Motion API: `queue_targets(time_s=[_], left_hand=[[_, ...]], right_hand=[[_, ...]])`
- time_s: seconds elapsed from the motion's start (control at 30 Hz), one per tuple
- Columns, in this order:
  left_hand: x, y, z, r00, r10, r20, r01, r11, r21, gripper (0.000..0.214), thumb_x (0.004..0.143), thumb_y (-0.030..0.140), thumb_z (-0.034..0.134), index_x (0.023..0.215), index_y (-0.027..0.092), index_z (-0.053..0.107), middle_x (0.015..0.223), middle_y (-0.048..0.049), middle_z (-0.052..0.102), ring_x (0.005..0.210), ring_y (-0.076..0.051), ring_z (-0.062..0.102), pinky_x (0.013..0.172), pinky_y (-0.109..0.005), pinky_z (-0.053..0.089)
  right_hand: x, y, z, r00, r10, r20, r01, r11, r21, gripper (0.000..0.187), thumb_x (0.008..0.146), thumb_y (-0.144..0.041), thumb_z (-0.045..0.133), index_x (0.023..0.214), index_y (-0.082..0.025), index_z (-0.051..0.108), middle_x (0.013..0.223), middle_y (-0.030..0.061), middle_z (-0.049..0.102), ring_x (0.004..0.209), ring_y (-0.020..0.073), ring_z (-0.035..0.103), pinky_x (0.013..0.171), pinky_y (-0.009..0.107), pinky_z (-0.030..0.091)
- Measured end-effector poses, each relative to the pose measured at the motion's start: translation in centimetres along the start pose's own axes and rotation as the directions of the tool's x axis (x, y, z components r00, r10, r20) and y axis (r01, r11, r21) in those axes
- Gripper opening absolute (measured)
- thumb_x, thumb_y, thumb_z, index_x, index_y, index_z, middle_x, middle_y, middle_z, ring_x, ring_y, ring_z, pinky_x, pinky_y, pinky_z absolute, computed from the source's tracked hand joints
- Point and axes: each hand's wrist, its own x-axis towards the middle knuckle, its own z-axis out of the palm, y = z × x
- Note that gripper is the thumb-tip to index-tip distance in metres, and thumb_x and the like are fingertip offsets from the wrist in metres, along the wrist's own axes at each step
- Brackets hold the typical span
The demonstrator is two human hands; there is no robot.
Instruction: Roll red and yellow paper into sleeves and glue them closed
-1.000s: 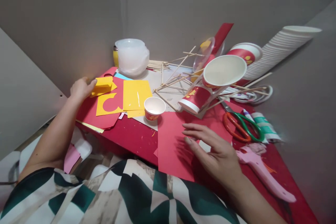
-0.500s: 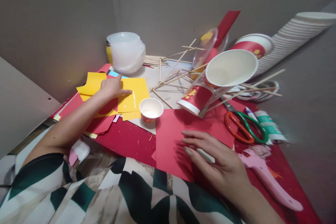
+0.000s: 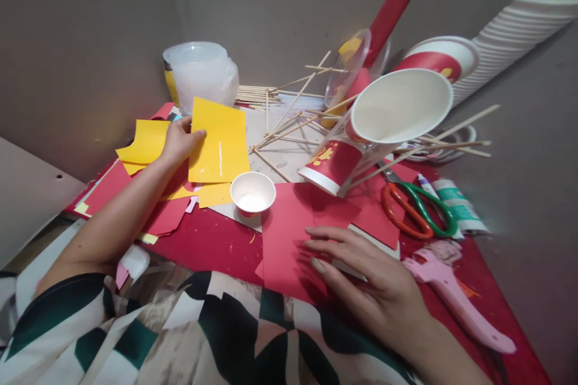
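Note:
My left hand [image 3: 179, 141] pinches the left edge of a yellow paper sheet [image 3: 220, 141] and holds it raised at a tilt above other yellow and red paper pieces [image 3: 142, 142]. My right hand [image 3: 361, 271] lies flat with fingers spread on a red paper sheet [image 3: 289, 234] at the front of the red table [image 3: 217, 240]. A small white paper cup [image 3: 252, 194] stands between the two hands.
A structure of red paper cups [image 3: 334, 165] and wooden sticks [image 3: 289, 126] stands behind the red sheet. Scissors [image 3: 415, 207], a glue tube [image 3: 458, 210] and a pink tool [image 3: 456, 301] lie at the right. A plastic container [image 3: 203, 75] is at the back, stacked white cups [image 3: 515, 21] far right.
My left hand let go of the folded yellow piece, moved right and lifted the large yellow sheet off the pile. My right hand stayed flat on the red sheet.

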Motion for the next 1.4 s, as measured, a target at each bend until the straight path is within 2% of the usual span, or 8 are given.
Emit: queue_targets(time_s=[0.13,0.33,0.57,0.8,0.93,1.17,1.3,1.4], left_hand=[[0.4,0.0,-0.5,0.994,0.057,-0.092,-0.077,0.969,-0.234,0.031,0.078,0.028,0.064,0.106,0.015,0.068,0.111,-0.0057,0.074,0.096,-0.018,0.068,0.079,-0.030,0.053],[0.2,1.1,-1.7,0.969,0.153,-0.194,-0.230,0.843,-0.486,0.041,0.080,0.035,0.075,0.113,0.013,0.061,0.106,0.0068,0.075,0.108,-0.013,0.063,0.092,-0.028,0.048],[-0.3,3.3,-1.3,0.868,0.321,-0.378,-0.491,0.665,-0.563,0.027,0.069,0.033,0.081,0.089,0.019,0.069,0.094,-0.0013,0.078,0.101,-0.020,0.070,0.106,-0.037,0.047],[-2.3,6.2,-0.3,0.840,0.451,-0.301,-0.536,0.608,-0.585,0.037,0.065,0.036,0.086,0.091,0.015,0.070,0.092,-0.0048,0.077,0.107,-0.025,0.069,0.117,-0.045,0.039],[-4.2,8.2,0.3,0.783,0.567,-0.255,-0.595,0.562,-0.575,0.045,0.067,0.043,0.084,0.095,0.013,0.067,0.094,-0.0021,0.074,0.117,-0.025,0.065,0.120,-0.048,0.031],[-8.2,10.2,1.3,0.744,0.611,-0.269,-0.623,0.490,-0.610,0.044,0.070,0.038,0.084,0.105,0.014,0.070,0.103,-0.0011,0.074,0.115,-0.023,0.066,0.116,-0.046,0.040],[-10.2,10.6,1.7,0.754,0.596,-0.277,-0.610,0.479,-0.631,0.034,0.073,0.030,0.081,0.103,0.014,0.073,0.104,-0.0014,0.075,0.108,-0.022,0.069,0.114,-0.045,0.043],[-11.7,10.8,2.4,0.782,0.555,-0.282,-0.588,0.508,-0.630,0.025,0.078,0.023,0.078,0.101,0.015,0.073,0.104,-0.0025,0.076,0.102,-0.020,0.070,0.108,-0.040,0.049]], right_hand=[[0.0,0.0,0.0,1.000,0.014,0.013,-0.014,1.000,0.006,0.016,0.090,-0.017,0.062,0.102,-0.021,0.072,0.103,0.0118,0.076,0.095,0.0221,0.075,0.078,0.032,0.064],[0.2,0.1,0.1,1.000,0.008,-0.028,-0.007,1.000,0.029,0.017,0.089,-0.015,0.062,0.100,-0.022,0.072,0.098,0.0101,0.078,0.089,0.0215,0.076,0.074,0.031,0.064],[0.1,0.2,-0.2,0.987,0.042,-0.155,-0.040,0.999,0.014,0.019,0.086,-0.011,0.064,0.098,-0.024,0.073,0.089,0.0051,0.079,0.078,0.0194,0.076,0.076,0.032,0.063],[0.4,0.4,-0.1,0.975,0.011,-0.222,-0.012,1.000,0.000,0.017,0.084,-0.008,0.065,0.092,-0.021,0.073,0.086,0.0059,0.079,0.077,0.0171,0.075,0.073,0.026,0.061],[0.4,0.6,-0.1,0.959,0.012,-0.285,-0.007,1.000,0.020,0.014,0.086,-0.009,0.064,0.091,-0.019,0.073,0.084,0.0065,0.078,0.077,0.0166,0.074,0.071,0.025,0.060],[0.2,0.5,0.0,0.946,0.012,-0.324,0.013,0.997,0.075,0.015,0.091,-0.019,0.060,0.084,-0.020,0.073,0.079,0.0046,0.076,0.071,0.0158,0.071,0.066,0.027,0.058],[-0.3,0.3,0.3,0.937,0.138,-0.322,-0.029,0.947,0.319,0.026,0.096,-0.033,0.054,0.087,-0.019,0.074,0.076,0.0042,0.074,0.067,0.0145,0.069,0.063,0.027,0.056],[-0.6,0.3,0.1,0.905,0.331,-0.266,-0.097,0.771,0.630,0.047,0.098,-0.054,0.044,0.098,-0.019,0.075,0.082,0.0060,0.075,0.065,0.0144,0.068,0.052,0.025,0.053]])
